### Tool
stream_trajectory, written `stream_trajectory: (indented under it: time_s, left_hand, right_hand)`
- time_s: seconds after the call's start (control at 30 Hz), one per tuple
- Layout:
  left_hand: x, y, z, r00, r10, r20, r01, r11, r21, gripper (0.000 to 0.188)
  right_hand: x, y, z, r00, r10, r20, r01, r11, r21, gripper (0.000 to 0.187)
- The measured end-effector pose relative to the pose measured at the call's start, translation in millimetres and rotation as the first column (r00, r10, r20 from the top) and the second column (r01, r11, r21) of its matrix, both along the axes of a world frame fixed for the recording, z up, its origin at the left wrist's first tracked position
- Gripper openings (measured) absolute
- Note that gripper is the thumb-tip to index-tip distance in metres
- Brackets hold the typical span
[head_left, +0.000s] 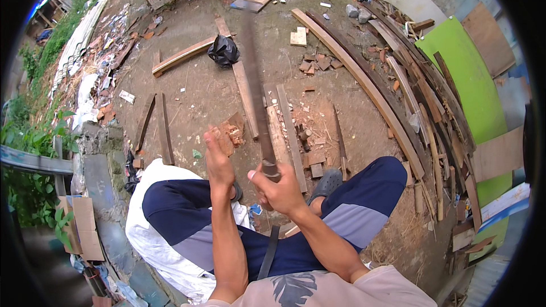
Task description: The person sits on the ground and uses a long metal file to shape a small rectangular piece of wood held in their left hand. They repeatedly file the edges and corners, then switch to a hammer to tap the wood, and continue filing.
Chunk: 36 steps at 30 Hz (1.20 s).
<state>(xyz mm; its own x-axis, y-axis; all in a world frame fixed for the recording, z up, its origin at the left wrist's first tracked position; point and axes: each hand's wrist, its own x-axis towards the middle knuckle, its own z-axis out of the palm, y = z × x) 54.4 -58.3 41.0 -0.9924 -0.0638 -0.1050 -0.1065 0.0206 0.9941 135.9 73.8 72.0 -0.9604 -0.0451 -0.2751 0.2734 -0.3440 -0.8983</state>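
Note:
My right hand (pixel 278 190) is closed around the handle of a machete (pixel 259 91), low in front of my lap. Its long dark blade points away from me, smeared by motion toward the tip. To its left, my raised left hand (pixel 219 162) has its fingers stretched out, and nothing shows in its grasp. Just past those fingers is a rough brown piece of wood (pixel 234 128) with a chipped surface. Below the blade lie wooden planks (pixel 278 136) and a scatter of pale wood chips (pixel 313 116).
A black plastic bag (pixel 223 51) rests over crossed timbers ahead. Long beams (pixel 364 91) and piled wood strips (pixel 426 96) run along the right, beside a green panel (pixel 460 79). A low block wall (pixel 99 159) stands at left. White cloth (pixel 148 227) lies under my left leg.

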Motion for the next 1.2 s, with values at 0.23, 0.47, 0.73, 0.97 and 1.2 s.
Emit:
stream_trajectory:
  time_s: [0.23,0.47,0.73,0.97,1.2]
  left_hand:
    - [3.1,-10.7,-1.7,0.999,-0.038,0.002,0.038,0.998,0.055,0.071]
    - [1.6,-9.9,-16.1,0.995,0.094,0.044,-0.095,0.995,0.037,0.076]
    - [3.2,-3.3,-9.1,0.987,0.163,0.005,-0.163,0.982,0.096,0.071]
    - [6.2,-4.2,-4.8,0.999,-0.013,0.033,0.012,0.999,0.04,0.077]
    - [7.2,1.6,-8.8,0.993,0.115,0.004,-0.115,0.993,0.021,0.072]
  right_hand:
    - [-3.0,-11.1,-20.5,0.987,0.141,0.074,-0.156,0.944,0.292,0.024]
    - [8.3,-11.9,0.1,0.982,-0.13,-0.136,0.142,0.987,0.077,0.017]
    - [9.3,-10.7,11.4,0.993,-0.075,-0.096,0.1,0.955,0.28,0.021]
    - [16.3,-15.0,-24.1,0.993,0.098,0.069,-0.12,0.866,0.486,0.018]
    - [20.3,-15.7,-8.3,0.98,-0.122,-0.159,0.158,0.957,0.244,0.018]
